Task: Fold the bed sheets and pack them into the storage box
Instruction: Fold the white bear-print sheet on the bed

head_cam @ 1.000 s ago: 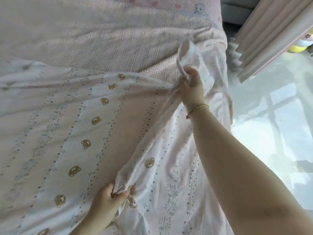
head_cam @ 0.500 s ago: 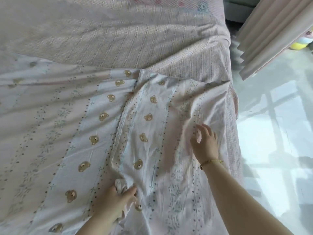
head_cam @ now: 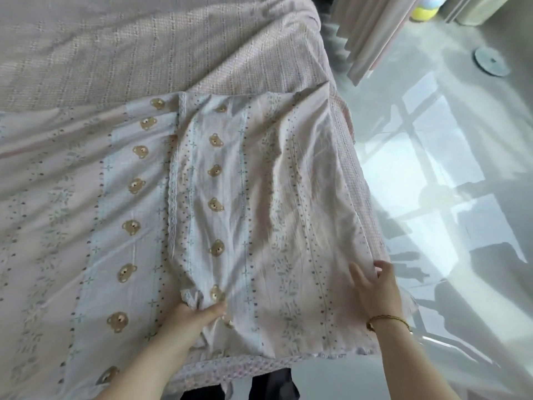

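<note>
A pale pink sheet [head_cam: 86, 203] printed with small bears and flower stripes lies spread over the bed. Its right part is folded over leftward, forming a flap [head_cam: 259, 197] with a lace edge down the middle. My left hand [head_cam: 196, 313] grips a bunched bit of that flap's near corner. My right hand [head_cam: 375, 287] rests flat on the flap near the bed's right edge, fingers spread and straight. No storage box is in view.
A pink checked bedspread [head_cam: 173, 53] covers the bed beyond the sheet. Shiny pale floor [head_cam: 447, 197] lies to the right, with pleated curtains [head_cam: 372, 33] at the top right and a round floor fitting [head_cam: 491, 61].
My right hand let go of the lifted sheet corner, laid the flap down, and slid back along it toward the near right edge. My left hand kept its grip.
</note>
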Demonstrator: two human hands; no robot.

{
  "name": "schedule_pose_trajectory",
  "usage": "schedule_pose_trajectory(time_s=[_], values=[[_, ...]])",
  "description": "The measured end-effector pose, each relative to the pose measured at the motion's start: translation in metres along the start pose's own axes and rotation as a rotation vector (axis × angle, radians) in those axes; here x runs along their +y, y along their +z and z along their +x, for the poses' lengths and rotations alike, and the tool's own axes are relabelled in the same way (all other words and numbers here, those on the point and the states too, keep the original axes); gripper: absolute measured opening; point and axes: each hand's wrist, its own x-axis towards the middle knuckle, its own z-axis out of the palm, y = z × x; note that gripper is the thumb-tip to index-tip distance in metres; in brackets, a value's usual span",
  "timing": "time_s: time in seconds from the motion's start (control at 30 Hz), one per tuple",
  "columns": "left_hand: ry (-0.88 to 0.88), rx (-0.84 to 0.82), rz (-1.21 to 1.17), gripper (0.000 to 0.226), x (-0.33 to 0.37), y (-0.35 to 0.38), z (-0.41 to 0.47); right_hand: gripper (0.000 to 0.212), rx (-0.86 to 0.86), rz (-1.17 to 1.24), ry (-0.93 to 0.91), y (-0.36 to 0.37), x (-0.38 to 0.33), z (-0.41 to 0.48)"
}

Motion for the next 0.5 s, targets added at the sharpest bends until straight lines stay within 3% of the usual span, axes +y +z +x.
schedule_pose_trajectory(time_s=[0.07, 0.2, 0.23, 0.33, 0.43, 0.5], values=[[0.044, 0.016, 0.092, 0.015, -0.005, 0.000, 0.001, 0.029, -0.029, -0.043, -0.008, -0.004, 0.011, -0.007], [0.098, 0.065, 0.308, 0.058, -0.016, -0.002, 0.002, 0.024, 0.078, -0.054, -0.036, -0.006, 0.020, -0.013], [0.104, 0.062, 0.342, 0.057, -0.018, -0.005, 0.002, 0.022, 0.072, -0.060, -0.006, -0.004, 0.018, -0.015], [0.141, 0.012, 0.507, 0.044, -0.018, -0.019, 0.002, 0.054, 0.078, -0.087, 0.020, 0.004, 0.015, -0.011], [0.142, -0.081, 0.677, 0.034, -0.007, -0.039, 0.000, 0.056, 0.181, -0.158, -0.074, 0.011, 0.010, -0.008], [0.111, -0.047, 0.707, 0.030, 0.001, -0.054, -0.001, 0.054, 0.198, -0.209, -0.123, 0.015, 0.003, -0.004]])
